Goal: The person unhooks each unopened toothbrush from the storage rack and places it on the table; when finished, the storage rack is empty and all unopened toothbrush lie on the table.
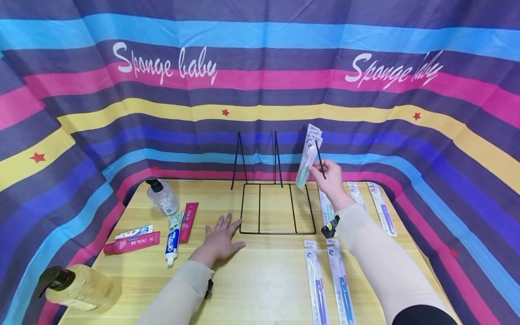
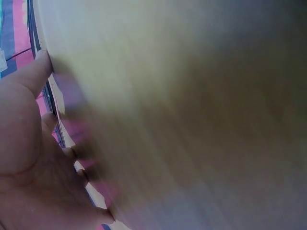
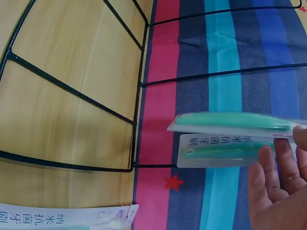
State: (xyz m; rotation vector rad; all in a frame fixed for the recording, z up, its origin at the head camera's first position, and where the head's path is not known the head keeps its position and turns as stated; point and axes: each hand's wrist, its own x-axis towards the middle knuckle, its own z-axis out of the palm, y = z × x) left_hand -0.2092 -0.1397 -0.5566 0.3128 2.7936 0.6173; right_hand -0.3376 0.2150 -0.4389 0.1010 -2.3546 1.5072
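My right hand [image 1: 331,180] pinches a packaged toothbrush with a green handle [image 3: 230,120] at the right prong of a black wire rack [image 1: 276,233]. Just behind it, a second green packaged toothbrush [image 3: 211,152] shows in the right wrist view. The tops of several packs overlap near that prong in the head view; how each one hangs is hard to tell. Flat on the table with fingers spread, my left hand [image 1: 221,241] lies by the rack's front left corner and holds nothing.
Packaged toothbrushes [image 1: 316,284] lie on the table [image 1: 260,280] at right. Toothpaste tubes [image 1: 172,237] and pink tubes [image 1: 136,243] lie at left, near a clear pump bottle [image 1: 163,198] and a yellowish one [image 1: 87,289]. Striped cloth [image 1: 260,85] surrounds the table.
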